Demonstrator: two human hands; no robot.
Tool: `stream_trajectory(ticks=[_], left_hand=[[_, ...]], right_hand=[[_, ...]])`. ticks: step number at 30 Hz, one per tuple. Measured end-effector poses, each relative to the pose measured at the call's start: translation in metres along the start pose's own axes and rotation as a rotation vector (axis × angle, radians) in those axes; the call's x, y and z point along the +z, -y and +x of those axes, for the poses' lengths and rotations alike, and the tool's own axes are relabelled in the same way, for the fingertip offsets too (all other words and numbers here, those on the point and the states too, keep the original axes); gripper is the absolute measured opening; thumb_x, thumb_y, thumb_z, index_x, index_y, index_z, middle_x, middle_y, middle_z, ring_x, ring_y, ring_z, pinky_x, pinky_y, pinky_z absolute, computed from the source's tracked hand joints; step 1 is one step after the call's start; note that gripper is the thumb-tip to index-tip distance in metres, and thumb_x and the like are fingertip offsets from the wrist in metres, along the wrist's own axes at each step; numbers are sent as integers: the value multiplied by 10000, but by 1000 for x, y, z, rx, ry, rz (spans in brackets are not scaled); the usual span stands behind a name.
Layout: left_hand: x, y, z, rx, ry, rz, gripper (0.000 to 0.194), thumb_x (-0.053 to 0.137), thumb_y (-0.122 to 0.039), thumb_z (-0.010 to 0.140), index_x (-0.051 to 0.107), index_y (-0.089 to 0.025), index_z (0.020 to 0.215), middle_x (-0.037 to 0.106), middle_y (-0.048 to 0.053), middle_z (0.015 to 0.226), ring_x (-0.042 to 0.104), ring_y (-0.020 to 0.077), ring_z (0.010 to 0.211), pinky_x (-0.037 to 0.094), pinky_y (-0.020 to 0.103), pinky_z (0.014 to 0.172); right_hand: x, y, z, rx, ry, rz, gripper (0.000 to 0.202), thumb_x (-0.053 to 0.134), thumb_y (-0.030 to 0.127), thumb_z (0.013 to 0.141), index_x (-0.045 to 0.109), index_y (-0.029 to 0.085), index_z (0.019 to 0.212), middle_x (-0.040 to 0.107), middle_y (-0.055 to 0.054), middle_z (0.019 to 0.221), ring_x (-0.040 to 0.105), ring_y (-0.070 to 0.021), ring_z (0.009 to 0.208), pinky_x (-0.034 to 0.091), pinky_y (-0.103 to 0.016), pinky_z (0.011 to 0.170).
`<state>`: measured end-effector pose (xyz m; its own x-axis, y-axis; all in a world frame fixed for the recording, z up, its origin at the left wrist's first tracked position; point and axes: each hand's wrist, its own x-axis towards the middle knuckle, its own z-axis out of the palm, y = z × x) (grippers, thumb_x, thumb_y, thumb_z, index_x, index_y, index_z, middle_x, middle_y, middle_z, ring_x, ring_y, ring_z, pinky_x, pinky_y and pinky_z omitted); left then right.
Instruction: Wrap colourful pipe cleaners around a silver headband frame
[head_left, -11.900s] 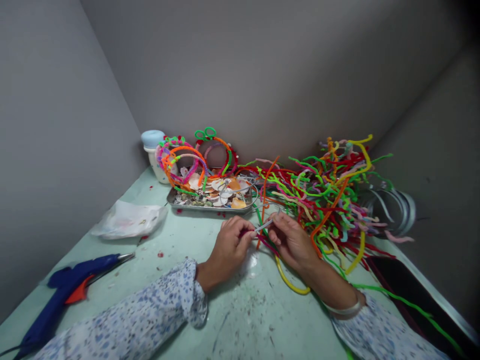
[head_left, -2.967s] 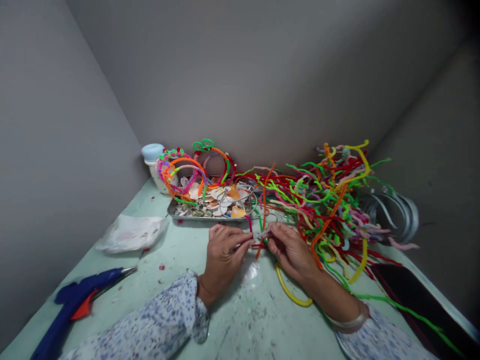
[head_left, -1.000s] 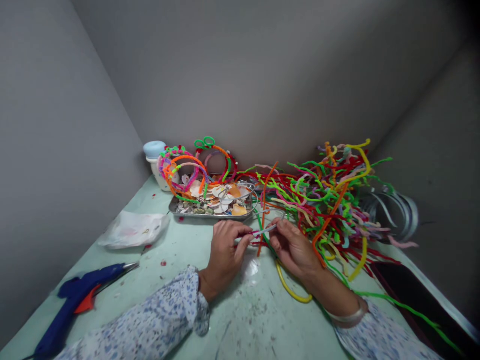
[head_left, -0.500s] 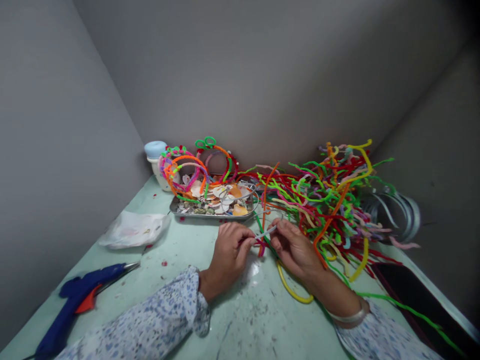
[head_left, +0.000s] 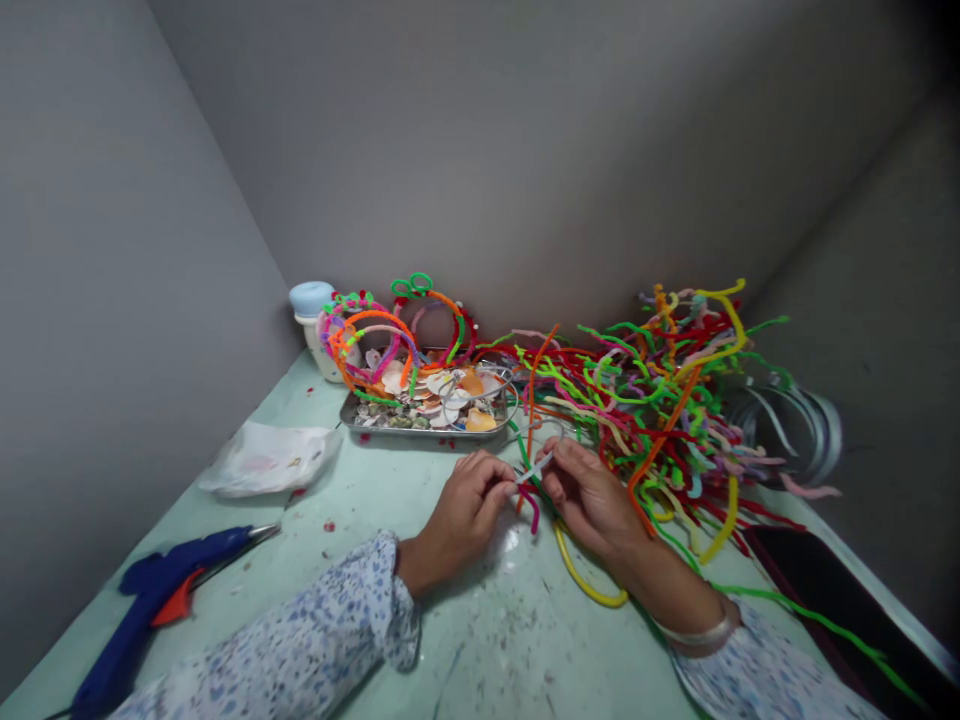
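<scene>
At the middle of the table, a thin pale grey band (head_left: 535,468) spans the gap between both hands. My left hand (head_left: 466,508) pinches its left end, fingers closed. The other end is between the thumb and fingers of my right hand (head_left: 589,495), which is also closed. A short magenta pipe cleaner (head_left: 534,512) hangs or lies just below the band; how it is attached cannot be made out. Beside my right wrist a yellow pipe cleaner (head_left: 581,580) curves over the table. Green and orange strands lie just behind the hands.
Behind my left hand stands a metal tray (head_left: 420,432) of shells, with decorated hoops (head_left: 379,320) on it. A pipe cleaner pile (head_left: 660,400) and metallic hoops (head_left: 817,435) fill the right. A glue gun (head_left: 142,600), plastic bag (head_left: 266,460) and lidded cup (head_left: 311,300) are left.
My left hand has shifted slightly right, closer to my right hand. The band is tilted more steeply, and the magenta pipe cleaner now shows as a downward curve. My right hand has barely moved.
</scene>
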<state>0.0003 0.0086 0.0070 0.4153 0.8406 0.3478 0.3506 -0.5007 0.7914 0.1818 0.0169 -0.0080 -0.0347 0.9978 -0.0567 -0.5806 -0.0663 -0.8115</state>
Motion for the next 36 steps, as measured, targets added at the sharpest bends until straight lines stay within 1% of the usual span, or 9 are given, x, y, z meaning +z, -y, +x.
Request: stream_trajectory(ticks=[8,14,20,25,28,32,36], left_hand=[[-2,-2,0,-10,-2,-18,178,454,-278,951,573,-195,846,586,37,839,532,197,857,433,349,805],[-1,1,-1,-24,10,-62,196,444,-284,959,580,-197,848,580,40,829,543,190,835,458,330,768],[-1,1,-1,-70,30,-147,215,443,-306,960,573,-198,827,582,40,810,551,181,781,472,312,706],[0,1,-1,-92,43,-276,193,469,-315,953,575,-191,851,585,45,815,552,174,771,483,311,719],[-1,1,-1,-118,40,-309,166,481,-309,948,580,-192,885,593,51,832,559,175,772,493,311,716],[0,1,-1,-118,23,-256,49,544,-209,883,587,-204,908,601,47,873,567,181,809,493,314,729],[3,3,-1,-84,-53,-80,116,558,-100,798,588,-203,844,599,32,844,566,185,820,478,321,743]], right_hand=[[1,2,-1,5,-5,-24,180,787,352,745,681,207,760,552,27,675,435,-70,502,328,-199,431],[1,2,-1,20,0,-34,190,792,360,734,678,210,759,542,29,669,422,-76,492,310,-222,428],[2,2,-1,23,1,-1,192,801,355,726,692,201,763,559,26,671,441,-67,499,311,-196,430],[3,2,-1,10,-15,4,214,806,353,717,692,178,759,565,28,657,440,-54,478,326,-185,427],[2,2,0,-7,-31,-11,213,804,352,719,694,174,759,558,30,642,441,-55,474,332,-183,418],[2,2,0,-17,-33,-28,203,799,354,721,696,185,768,574,24,669,441,-57,485,340,-180,417],[2,1,0,-5,-23,-53,207,795,362,723,684,189,745,552,28,635,426,-60,476,317,-188,412]])
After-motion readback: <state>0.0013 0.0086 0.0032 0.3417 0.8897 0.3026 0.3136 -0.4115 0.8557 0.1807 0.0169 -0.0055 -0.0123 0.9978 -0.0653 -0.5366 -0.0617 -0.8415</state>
